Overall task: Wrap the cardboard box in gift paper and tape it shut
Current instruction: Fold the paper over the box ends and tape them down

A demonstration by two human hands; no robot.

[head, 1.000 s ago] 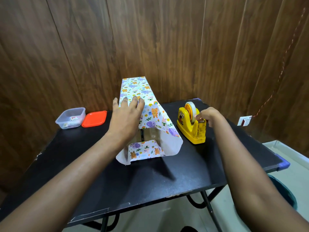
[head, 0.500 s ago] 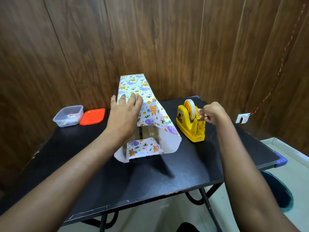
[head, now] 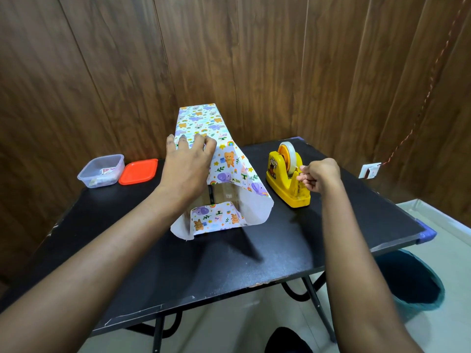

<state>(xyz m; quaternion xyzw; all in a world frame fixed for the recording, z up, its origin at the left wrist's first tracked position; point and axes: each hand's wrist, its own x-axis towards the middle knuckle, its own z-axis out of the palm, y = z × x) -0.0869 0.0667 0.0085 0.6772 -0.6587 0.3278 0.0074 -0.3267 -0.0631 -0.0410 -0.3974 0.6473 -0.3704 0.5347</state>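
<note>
The left hand (head: 187, 169) lies palm-down with fingers spread, pressing the cartoon-animal printed gift paper (head: 229, 159) onto the top of the brown cardboard box (head: 226, 193), which sits mid-way on the black rectangular table (head: 229, 263) with its near end uncovered. The right hand (head: 319, 178) is curled, thumb and forefinger pinching the free end of the clear tape (head: 288, 155) at the yellow plastic tape dispenser (head: 283, 184) just right of the box. The dispenser's side sticker and the paper's small print cannot be read.

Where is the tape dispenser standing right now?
In the head view, the tape dispenser stands on the table, right of the box, with the right hand at its near end.
</note>
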